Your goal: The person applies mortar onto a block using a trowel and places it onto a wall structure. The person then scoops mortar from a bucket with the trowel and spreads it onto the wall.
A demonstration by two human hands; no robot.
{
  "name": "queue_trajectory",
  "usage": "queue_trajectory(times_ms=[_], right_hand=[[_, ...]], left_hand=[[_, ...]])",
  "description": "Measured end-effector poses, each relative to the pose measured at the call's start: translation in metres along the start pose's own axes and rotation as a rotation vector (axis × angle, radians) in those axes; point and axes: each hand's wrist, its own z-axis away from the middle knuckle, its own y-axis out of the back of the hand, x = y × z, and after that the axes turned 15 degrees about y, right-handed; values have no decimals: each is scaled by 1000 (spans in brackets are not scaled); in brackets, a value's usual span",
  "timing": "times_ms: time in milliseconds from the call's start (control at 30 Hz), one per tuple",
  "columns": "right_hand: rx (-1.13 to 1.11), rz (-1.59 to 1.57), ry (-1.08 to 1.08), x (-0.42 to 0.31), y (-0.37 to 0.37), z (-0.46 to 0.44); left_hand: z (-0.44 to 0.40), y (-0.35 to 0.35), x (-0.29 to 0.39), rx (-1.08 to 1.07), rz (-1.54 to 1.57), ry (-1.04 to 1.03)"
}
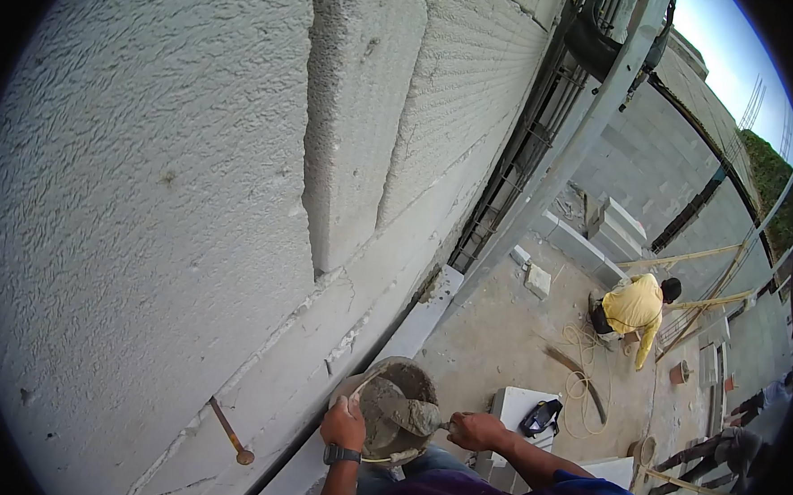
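Observation:
A round bucket [388,449] with wet grey mortar inside is at the bottom centre, close to the block wall. My left hand [344,421], with a dark watch on its wrist, grips the bucket's left rim. My right hand [477,430] is closed round the handle of a trowel [416,417]. The trowel's blade is in the bucket, coated with mortar. Left of the bucket, a rusty nail or spike [230,431] sticks out of a joint in the wall.
The pale block wall [151,145] fills the left side. Rebar [508,173] stands beside a post [571,167]. Lower right are a white block [518,406] with a black bag [542,417], a hose [578,374], and a person in yellow [634,305]. Other people are at the far right.

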Motion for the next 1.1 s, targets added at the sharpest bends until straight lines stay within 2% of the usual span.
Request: queue_trajectory(times_ms=[267, 367, 467, 567, 667, 767, 900, 1000, 1033, 1100], right_hand=[[33, 140, 135, 28, -24, -32], [62, 165, 25, 16, -18, -32], [218, 277, -32, 21, -35, -46], [260, 246, -90, 11, -38, -70], [208, 180, -55, 14, -71, -114], [165, 257, 145, 0, -61, -112], [-43, 295, 165, 0, 9, -83], [200, 356, 141, 17, 6, -110], [215, 352, 153, 7, 14, -115], [197, 396, 226, 2, -28, -135]], left_hand=[[0, -3, -2, 5, 2, 12], [-4, -5, 2, 9, 7, 11], [-4, -3, 7, 14, 6, 22], [-5, -1, 11, 15, 30, 19], [-5, -5, 9, 24, 36, 16], [-7, -8, 8, 37, 28, 25], [-7, -8, 8, 35, 39, 24], [-8, -7, 7, 19, 42, 15], [-7, -5, 10, 15, 33, 29], [-7, -1, 14, 10, 11, 55]])
